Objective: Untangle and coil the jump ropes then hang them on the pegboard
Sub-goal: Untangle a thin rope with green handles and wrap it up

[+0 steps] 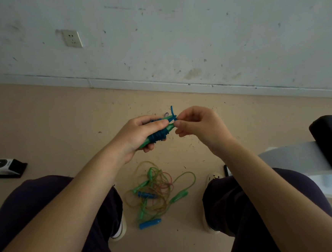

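Observation:
My left hand (140, 134) grips a green-handled jump rope (159, 135) whose blue cord is wound in tight turns around the handles. My right hand (199, 125) pinches the loose blue cord end (173, 115) at the top of the bundle, and a short tip sticks up above the fingers. On the floor between my feet lies a tangled pile of ropes (156, 190) with yellowish, reddish and green cords, green handles and blue handles (150, 224). No pegboard is in view.
A white and black box (4, 165) lies on the floor at the left. A black seat edge and a pale plastic container (303, 162) stand at the right. A wall with a socket (72, 38) runs along the far side.

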Motion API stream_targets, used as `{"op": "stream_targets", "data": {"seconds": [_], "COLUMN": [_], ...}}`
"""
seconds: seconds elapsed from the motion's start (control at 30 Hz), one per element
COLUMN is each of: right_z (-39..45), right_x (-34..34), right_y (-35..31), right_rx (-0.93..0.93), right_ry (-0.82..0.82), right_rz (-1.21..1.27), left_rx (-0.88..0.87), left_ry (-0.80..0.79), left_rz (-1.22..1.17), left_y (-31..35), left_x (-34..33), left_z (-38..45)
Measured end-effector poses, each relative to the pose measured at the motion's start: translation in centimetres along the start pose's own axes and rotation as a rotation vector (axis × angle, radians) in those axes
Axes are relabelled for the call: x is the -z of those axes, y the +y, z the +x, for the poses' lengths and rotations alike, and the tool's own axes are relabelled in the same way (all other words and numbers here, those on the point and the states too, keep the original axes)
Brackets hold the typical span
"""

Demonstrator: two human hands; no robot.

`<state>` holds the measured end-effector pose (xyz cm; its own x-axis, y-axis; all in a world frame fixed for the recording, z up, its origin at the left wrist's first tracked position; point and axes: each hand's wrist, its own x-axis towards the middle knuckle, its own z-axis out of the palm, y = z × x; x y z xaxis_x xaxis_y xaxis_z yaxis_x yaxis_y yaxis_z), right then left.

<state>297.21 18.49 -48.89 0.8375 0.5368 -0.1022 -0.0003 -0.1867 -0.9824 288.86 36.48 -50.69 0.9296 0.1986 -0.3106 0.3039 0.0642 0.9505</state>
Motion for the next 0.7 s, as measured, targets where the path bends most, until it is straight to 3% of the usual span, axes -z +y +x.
{"op": "stream_targets", "data": {"seconds": [0.23,0.53,0.7], "right_z": [0.0,-0.1,0.0], "right_x": [1.1,0.8,0.0], "right_y": [-0.6,0.0,0.6], "right_rx": [0.018,-0.014,0.082], "right_ry": [-0.063,-0.092,-0.04], "right_rz": [0.038,0.06,-0.149], "left_rx": [0.006,-0.056,-0.097], "left_ry": [-0.075,0.064,0.052], "left_rz": [0.015,0.161,0.279], "left_y": [0.3,0.1,-0.1], "left_x": [0.0,0.2,-0.3], "left_z": [0.3,0.4,0.0]}}
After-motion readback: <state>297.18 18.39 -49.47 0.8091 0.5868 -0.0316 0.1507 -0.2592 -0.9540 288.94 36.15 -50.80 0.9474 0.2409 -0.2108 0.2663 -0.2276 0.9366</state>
